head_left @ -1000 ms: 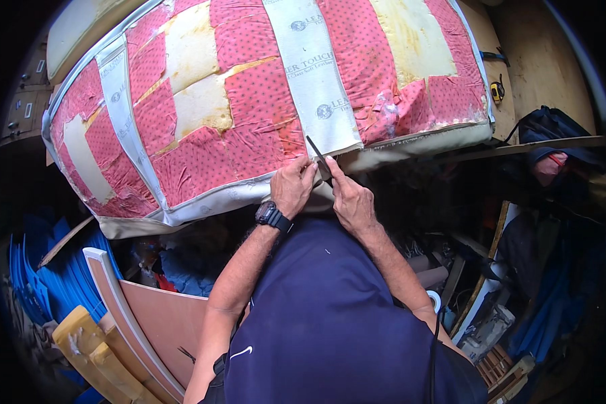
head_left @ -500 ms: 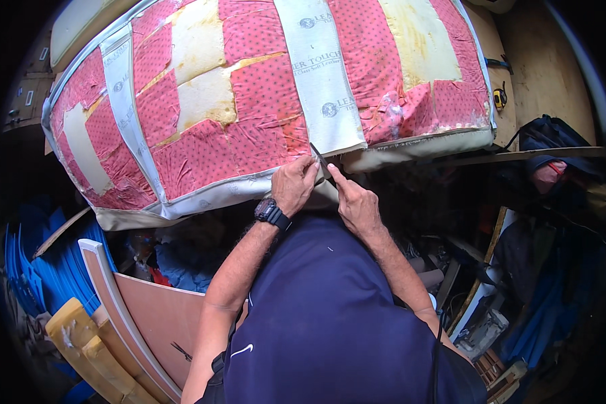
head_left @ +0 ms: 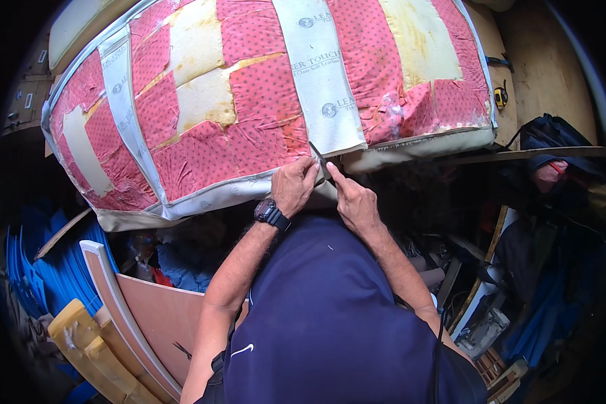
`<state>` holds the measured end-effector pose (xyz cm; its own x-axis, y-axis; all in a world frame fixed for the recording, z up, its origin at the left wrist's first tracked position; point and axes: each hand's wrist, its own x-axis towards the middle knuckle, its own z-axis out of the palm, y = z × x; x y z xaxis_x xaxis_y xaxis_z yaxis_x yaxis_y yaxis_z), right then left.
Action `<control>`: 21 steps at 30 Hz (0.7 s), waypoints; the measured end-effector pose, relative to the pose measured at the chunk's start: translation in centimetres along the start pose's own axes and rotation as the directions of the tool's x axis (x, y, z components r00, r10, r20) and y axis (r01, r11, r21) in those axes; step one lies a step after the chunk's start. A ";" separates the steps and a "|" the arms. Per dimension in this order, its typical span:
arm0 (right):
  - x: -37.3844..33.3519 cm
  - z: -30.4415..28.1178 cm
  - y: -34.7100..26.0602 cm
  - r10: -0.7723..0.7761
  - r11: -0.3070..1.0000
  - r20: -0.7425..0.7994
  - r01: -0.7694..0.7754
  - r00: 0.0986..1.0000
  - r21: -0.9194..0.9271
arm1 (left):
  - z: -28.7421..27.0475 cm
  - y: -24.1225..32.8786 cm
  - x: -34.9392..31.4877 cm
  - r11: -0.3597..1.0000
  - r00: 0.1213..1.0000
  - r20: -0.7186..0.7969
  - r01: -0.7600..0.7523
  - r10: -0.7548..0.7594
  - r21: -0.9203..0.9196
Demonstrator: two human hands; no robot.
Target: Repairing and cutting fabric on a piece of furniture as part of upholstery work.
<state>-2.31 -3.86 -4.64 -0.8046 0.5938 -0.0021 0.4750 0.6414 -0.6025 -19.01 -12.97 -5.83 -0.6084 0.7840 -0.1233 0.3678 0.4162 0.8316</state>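
Done: white strips (head_left: pixel 323 81) span your pink-dotted cushion (head_left: pixel 259 138) | Seemingly unfinished: white edging (head_left: pixel 229 190), parted nearby | Your left hand (head_left: pixel 293 186) pinches edging; right hand (head_left: pixel 357 205) grips slim dark tool (head_left: pixel 319 157)

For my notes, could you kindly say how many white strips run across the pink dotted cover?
2: a middle strip, its end near the right hand, and a left strip; more may be hidden farther back.

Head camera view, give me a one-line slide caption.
Left hand at the edge of a pink-patched cushion, right hand holding a slim dark tool.
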 end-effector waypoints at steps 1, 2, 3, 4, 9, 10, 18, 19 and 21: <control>0.0 0.0 0.0 0.001 1.000 0.000 -0.001 1.000 0.000 | 0.0 0.0 0.0 1.000 1.000 -0.011 -0.010 0.010 -0.003; 0.1 -0.1 0.0 0.000 1.000 0.007 0.000 1.000 0.003 | 0.0 0.0 -0.1 1.000 1.000 -0.010 -0.010 0.010 -0.003; 0.2 -0.2 -0.1 -0.001 1.000 0.015 0.001 1.000 0.008 | 0.0 -0.2 -0.2 1.000 1.000 -0.002 -0.009 0.009 -0.025; 0.1 -0.4 -0.1 -0.001 1.000 0.015 0.001 1.000 0.008 | 0.0 -0.3 -0.3 0.999 1.000 0.005 -0.008 0.008 -0.046; 0.1 -2.0 -0.7 0.037 0.990 -0.020 -0.034 0.999 0.135 | 0.1 -0.4 -0.7 0.982 0.999 -0.005 0.033 -0.035 -0.187; 0.1 -2.0 -0.7 0.037 0.990 -0.016 -0.034 0.999 0.136 | 0.1 -0.4 -0.8 0.975 0.999 -0.016 0.027 -0.032 -0.221; 0.0 -2.1 -0.2 0.040 0.999 0.126 -0.038 0.991 -0.015 | 0.0 -0.6 -0.8 0.979 0.999 0.010 0.055 -0.054 -0.197; -0.1 -2.2 -0.3 0.039 0.999 0.129 -0.037 0.991 -0.015 | 0.1 -0.6 -0.8 0.980 0.999 -0.005 0.037 -0.039 -0.193; -0.2 -2.3 -0.4 0.042 0.999 0.134 -0.043 0.990 0.006 | 0.0 -0.4 -0.8 0.979 0.999 -0.003 0.047 -0.049 -0.199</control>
<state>-1.51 -3.14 -2.55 -0.8244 0.5497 -0.1346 0.5072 0.6121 -0.6067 -18.62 -13.77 -6.10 -0.6281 0.7611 -0.1620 0.1913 0.3529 0.9159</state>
